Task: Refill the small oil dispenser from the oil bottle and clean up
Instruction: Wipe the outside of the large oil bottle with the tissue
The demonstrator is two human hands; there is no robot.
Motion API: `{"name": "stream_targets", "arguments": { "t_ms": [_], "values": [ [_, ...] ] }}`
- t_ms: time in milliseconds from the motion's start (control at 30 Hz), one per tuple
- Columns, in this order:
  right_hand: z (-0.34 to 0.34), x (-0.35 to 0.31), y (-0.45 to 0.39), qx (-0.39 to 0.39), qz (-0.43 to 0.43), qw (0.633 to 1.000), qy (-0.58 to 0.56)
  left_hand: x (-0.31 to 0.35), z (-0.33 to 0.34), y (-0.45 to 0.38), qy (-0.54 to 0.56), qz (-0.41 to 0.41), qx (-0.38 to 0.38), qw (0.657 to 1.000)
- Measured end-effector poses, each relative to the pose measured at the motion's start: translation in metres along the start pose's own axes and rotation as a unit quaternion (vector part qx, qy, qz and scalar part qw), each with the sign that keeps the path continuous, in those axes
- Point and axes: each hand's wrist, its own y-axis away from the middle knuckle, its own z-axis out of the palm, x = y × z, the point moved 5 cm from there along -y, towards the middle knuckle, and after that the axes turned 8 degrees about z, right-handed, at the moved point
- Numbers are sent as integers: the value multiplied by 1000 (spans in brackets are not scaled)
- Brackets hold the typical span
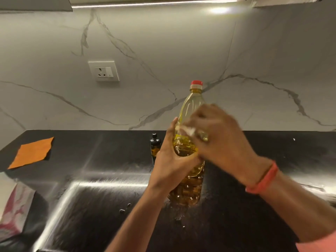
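Observation:
The oil bottle [195,99] stands upright on the black counter [101,197]. It is clear plastic, part full of yellow oil, and its red cap [196,83] is on. My left hand [171,164] grips the bottle's middle from the left, thumb up along its side. My right hand [220,140] is blurred by motion and lies across the front of the bottle's middle; whether its fingers hold the bottle is unclear. The small dark oil dispenser [155,144], with a black top, stands just behind my left hand, partly hidden.
An orange cloth [31,153] lies flat at the counter's far left. A pink and white bag [12,211] sits at the left edge. A wall socket [103,70] is on the marble backsplash. Small crumbs [124,209] lie in front of the bottle.

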Motion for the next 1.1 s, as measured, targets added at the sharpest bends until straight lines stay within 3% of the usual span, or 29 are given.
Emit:
{"name": "stream_targets", "arguments": {
  "t_ms": [67,133,300,400,467,600,767,933,1100],
  "values": [
    [-13,18,-21,60,48,997,-5,-1,0,-1,4,0,4,1000],
    [-13,18,-26,67,67,995,-6,-1,1,0,1,-1,4,1000],
    [10,-13,4,-38,-13,999,21,-4,1,2,-10,-5,2,1000],
    [-10,15,-19,57,49,997,-4,-5,0,2,-2,-10,6,1000],
    [-11,17,-20,70,73,995,-13,-4,1,2,0,-11,5,1000],
    [12,-13,15,-24,2,1000,-5,-4,2,1,10,-3,2,1000],
    [-11,22,-5,89,72,993,-42,0,1,3,26,-7,14,1000],
    [3,-8,25,-15,15,999,-46,0,-2,6,13,1,8,1000],
    [-16,19,6,109,112,982,-104,8,-2,10,44,0,22,999]
  ]
}}
